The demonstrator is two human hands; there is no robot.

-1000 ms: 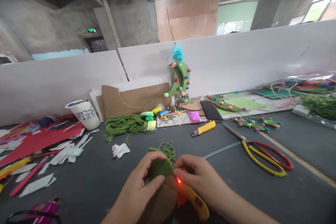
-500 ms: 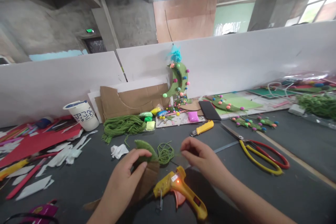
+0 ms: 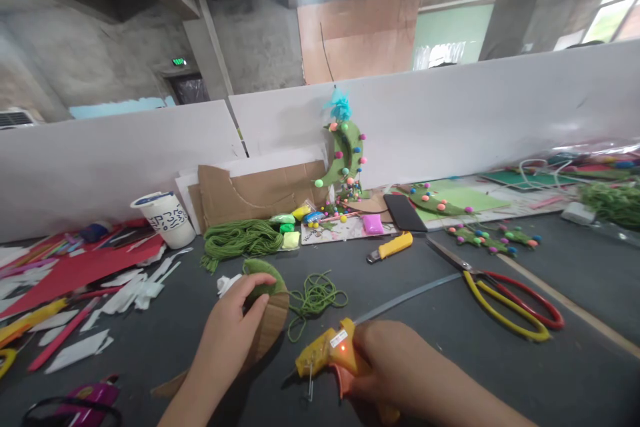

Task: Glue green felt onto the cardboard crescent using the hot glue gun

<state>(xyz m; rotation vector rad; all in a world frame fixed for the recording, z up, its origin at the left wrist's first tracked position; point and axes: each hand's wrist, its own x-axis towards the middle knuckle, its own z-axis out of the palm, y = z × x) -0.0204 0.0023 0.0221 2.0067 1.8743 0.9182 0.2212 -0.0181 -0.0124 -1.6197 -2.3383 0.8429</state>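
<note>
My left hand (image 3: pixel 233 323) pinches a curved brown cardboard piece (image 3: pixel 273 327) whose upper end is wrapped in green yarn (image 3: pixel 265 272). My right hand (image 3: pixel 385 360) is closed around the handle of a yellow hot glue gun (image 3: pixel 320 349) with an orange trigger and a glowing red light. The gun's nozzle points left, toward the cardboard. A clear glue stick (image 3: pixel 400 300) runs out from its back end. Between the hands and a little beyond them lies a loose tangle of green yarn (image 3: pixel 317 297). A crumpled white tissue (image 3: pixel 227 285) is partly hidden behind my left hand.
Scissors with red and yellow handles (image 3: pixel 500 297) lie open at right, near a yellow utility knife (image 3: pixel 390 247). A black phone (image 3: pixel 404 212), a green yarn skein (image 3: pixel 243 240) and a crescent ornament with pompoms (image 3: pixel 353 153) are farther back. Paper scraps (image 3: pixel 127 293) and a white cup (image 3: pixel 167 220) are left.
My right hand has come down from near the loose yarn and taken hold of the glue gun's handle. The yarn tangle now lies looser on the table. My left hand keeps its grip.
</note>
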